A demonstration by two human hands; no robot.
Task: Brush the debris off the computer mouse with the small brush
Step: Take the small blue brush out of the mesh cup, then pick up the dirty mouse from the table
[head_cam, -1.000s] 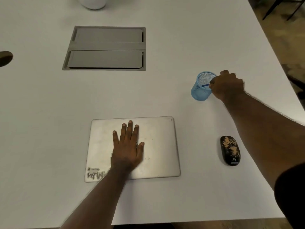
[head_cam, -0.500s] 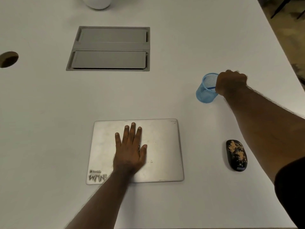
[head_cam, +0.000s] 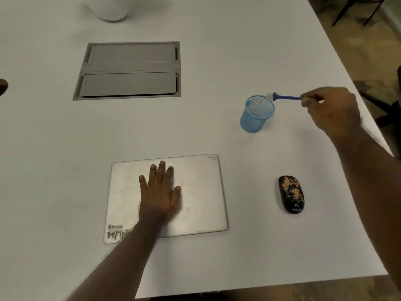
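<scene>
Mouse (head_cam: 291, 194), black and blotched with tan debris (head_cam: 290, 189) across its top, lies on the white table (head_cam: 238, 257) near the right edge, well apart from both hands. Up above it, the right hand (head_cam: 332, 110) pinches the small brush (head_cam: 286, 97) by the end of its blue handle, fingers curled round it, so that the brush lies roughly level in the air with its pale bristle end pointing left, just over the far rim of the blue mesh cup (head_cam: 257, 114). The cup stands upright on the table between the mouse and the grey cable hatch (head_cam: 130, 70) set into the tabletop. The left hand (head_cam: 159, 192) rests flat, fingers straight and slightly spread, on the lid of a closed silver laptop (head_cam: 201, 192), which carries stickers at its near left corner. A white rounded object (head_cam: 110, 7) sits at the far edge of the table, cut off by the frame.
</scene>
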